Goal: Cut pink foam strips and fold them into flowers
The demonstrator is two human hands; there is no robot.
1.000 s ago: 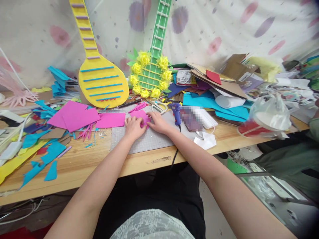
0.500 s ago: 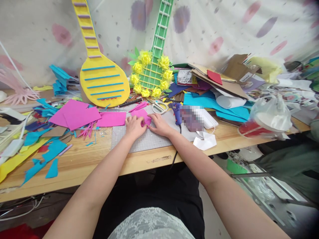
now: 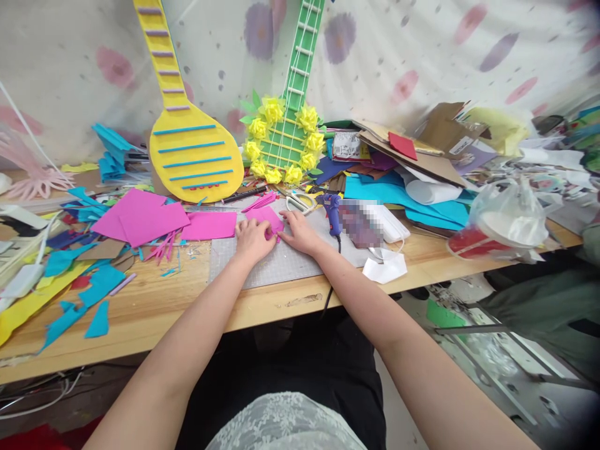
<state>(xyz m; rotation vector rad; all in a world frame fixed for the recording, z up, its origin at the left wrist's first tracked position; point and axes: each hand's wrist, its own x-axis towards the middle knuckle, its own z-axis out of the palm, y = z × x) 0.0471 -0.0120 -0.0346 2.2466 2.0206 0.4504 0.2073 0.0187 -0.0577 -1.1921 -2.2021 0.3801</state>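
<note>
A small magenta foam or paper sheet lies on the grey cutting mat, partly covered by my hands. My left hand has its fingers curled over the sheet's near side, thumb and fingertips closed on its edge. At the sheet's right edge rests my right hand, its thumb and forefinger apart and the other fingers stretched forward. To the left is a magenta rectangle, overlapping the mat. Magenta strips and scissors lie beyond my hands. A purple glue gun stands right of my right hand.
Behind stand a yellow lute-like craft and a green one with yellow flowers. Magenta sheets and blue scraps cover the left. Cardboard and paper pile up at right, near a bagged red-and-white tub.
My right hand has shifted slightly left, its thumb drawing a little away from the sheet's near corner. My left hand and the sheet look almost unmoved.
</note>
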